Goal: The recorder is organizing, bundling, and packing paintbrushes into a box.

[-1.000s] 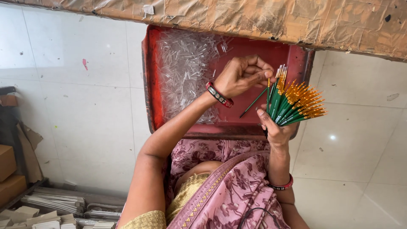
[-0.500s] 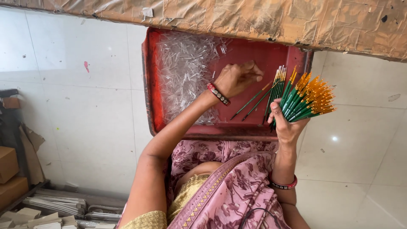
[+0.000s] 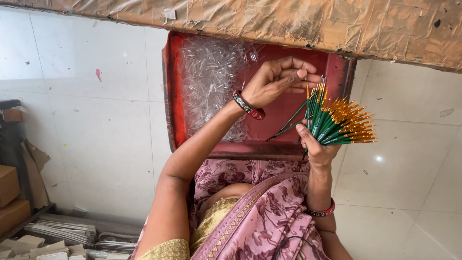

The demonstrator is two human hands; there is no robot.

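Observation:
My right hand [image 3: 315, 150] grips a fanned bundle of green-handled paintbrushes [image 3: 342, 124] with orange ferrules, held over the right end of a red tray [image 3: 169, 96]. My left hand [image 3: 278, 79], with a red bangle at the wrist, hovers above the tray. Its fingertips are pinched together at the tips of the leftmost upright brushes. What sits between the fingers is too small to tell. One thin green brush [image 3: 288, 126] slants down and left out of the bundle. A heap of small clear plastic caps [image 3: 209, 82] fills the tray's left half.
A brown paper-wrapped slab [image 3: 288, 21] overhangs the tray's far edge. White floor tiles [image 3: 96, 120] surround the tray. Cardboard boxes [image 3: 9, 192] and stacks of flat packets [image 3: 67, 233] lie at the lower left. My pink floral garment [image 3: 260, 212] fills the bottom centre.
My left hand rose from the tray toward the brush tips on the right. My right hand shifted the bundle slightly, and the fan has spread wider.

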